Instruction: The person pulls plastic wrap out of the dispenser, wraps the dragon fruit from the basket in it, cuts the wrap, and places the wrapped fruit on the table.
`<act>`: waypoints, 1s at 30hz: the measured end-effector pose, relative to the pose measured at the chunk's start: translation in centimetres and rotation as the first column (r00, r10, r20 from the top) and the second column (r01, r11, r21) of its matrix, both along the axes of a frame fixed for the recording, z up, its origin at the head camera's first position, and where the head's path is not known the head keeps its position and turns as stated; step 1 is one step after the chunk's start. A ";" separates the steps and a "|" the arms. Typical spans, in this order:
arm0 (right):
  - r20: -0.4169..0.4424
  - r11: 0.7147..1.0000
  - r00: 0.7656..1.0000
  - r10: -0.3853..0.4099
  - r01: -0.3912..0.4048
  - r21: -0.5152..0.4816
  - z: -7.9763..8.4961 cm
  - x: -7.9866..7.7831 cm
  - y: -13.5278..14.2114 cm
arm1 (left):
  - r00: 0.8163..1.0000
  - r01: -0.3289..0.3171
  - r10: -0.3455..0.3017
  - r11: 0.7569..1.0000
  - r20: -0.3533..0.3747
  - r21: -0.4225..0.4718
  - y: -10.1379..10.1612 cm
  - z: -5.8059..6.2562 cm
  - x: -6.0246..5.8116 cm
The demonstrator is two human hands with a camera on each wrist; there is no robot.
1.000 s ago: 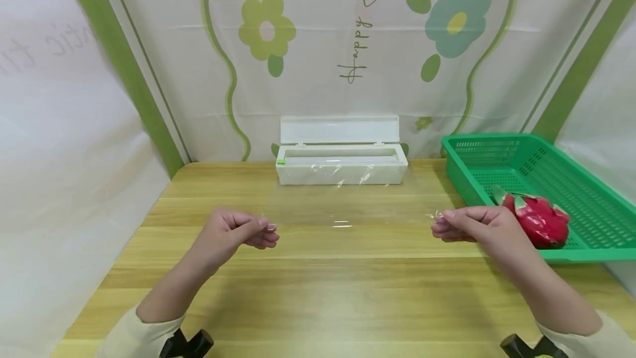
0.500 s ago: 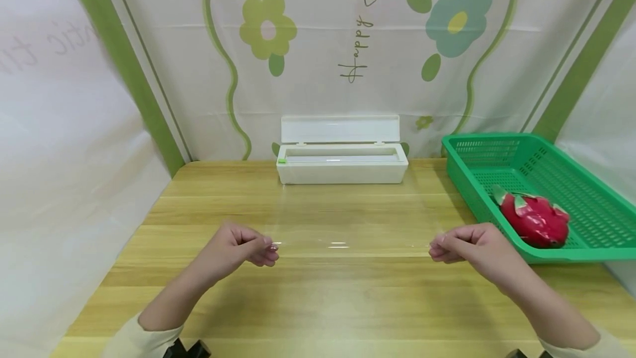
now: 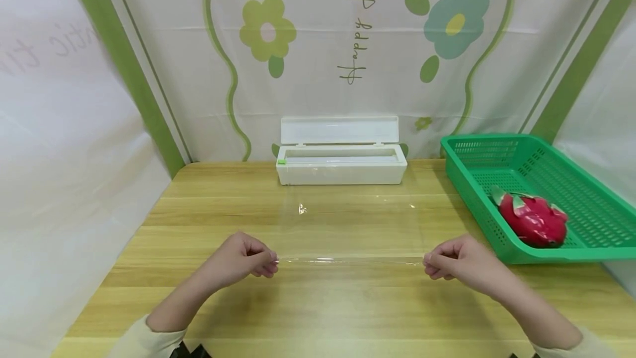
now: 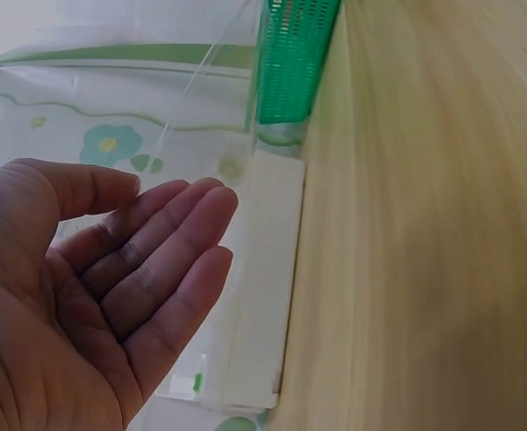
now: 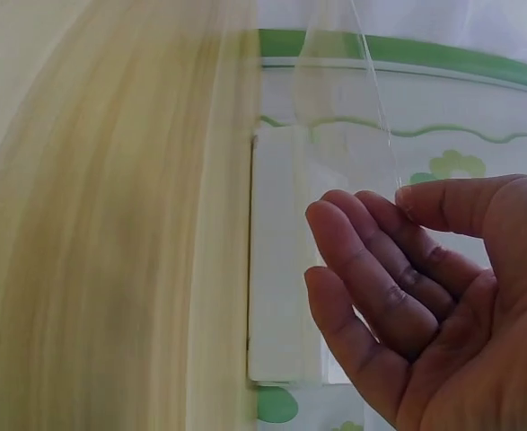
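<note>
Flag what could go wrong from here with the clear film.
The clear film might slip or tear, since the left hand and right hand pinch only its near edge's ends. Between them, it could sag or cling to itself. Harder pulling may drag the white box, which neither hand steadies.

In the head view, the film (image 3: 350, 236) is colourless and clear, the box (image 3: 343, 174) at twelve o'clock white with a bright green tab (image 3: 281, 162). The tabletop (image 3: 323, 314) shows yellow-brown banded grain; at three o'clock the perforated basket (image 3: 596, 254) is green, its dragon fruit (image 3: 536, 222) red. The white backdrop (image 3: 318, 87) carries green stripes (image 3: 117, 48) and, at eleven o'clock, a yellow-green flower (image 3: 268, 48).
</note>
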State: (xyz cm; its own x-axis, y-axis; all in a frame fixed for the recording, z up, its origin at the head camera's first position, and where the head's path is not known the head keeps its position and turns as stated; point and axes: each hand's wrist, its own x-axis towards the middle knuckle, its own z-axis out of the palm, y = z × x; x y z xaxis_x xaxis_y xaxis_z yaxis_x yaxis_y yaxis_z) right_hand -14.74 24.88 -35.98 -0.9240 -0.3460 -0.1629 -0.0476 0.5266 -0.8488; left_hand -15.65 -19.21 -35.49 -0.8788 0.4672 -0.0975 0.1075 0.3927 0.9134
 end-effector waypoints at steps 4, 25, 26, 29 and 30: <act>-0.028 0.996 1.000 0.013 -0.010 0.087 -0.5 -0.1 -0.2 | 1.000 0.001 -0.001 0.998 -0.009 -0.057 0.2 -0.6 -0.1; -0.200 0.847 0.978 0.061 0.055 0.528 -2.5 -0.1 -2.4 | 0.990 0.051 -0.094 0.929 -0.101 -0.366 1.3 -3.1 -0.5; -0.207 0.841 0.976 0.069 0.055 0.539 -2.7 -0.1 -2.4 | 0.989 0.047 -0.096 0.923 -0.110 -0.381 1.4 -3.2 -0.4; -0.224 0.817 0.971 0.084 0.062 0.573 -3.0 0.0 -2.6 | 0.986 0.027 -0.095 0.899 -0.134 -0.437 1.6 -3.6 -0.4; -0.227 0.809 0.970 0.083 0.067 0.585 -3.1 0.0 -2.7 | 0.986 0.019 -0.091 0.890 -0.138 -0.455 1.6 -3.6 -0.4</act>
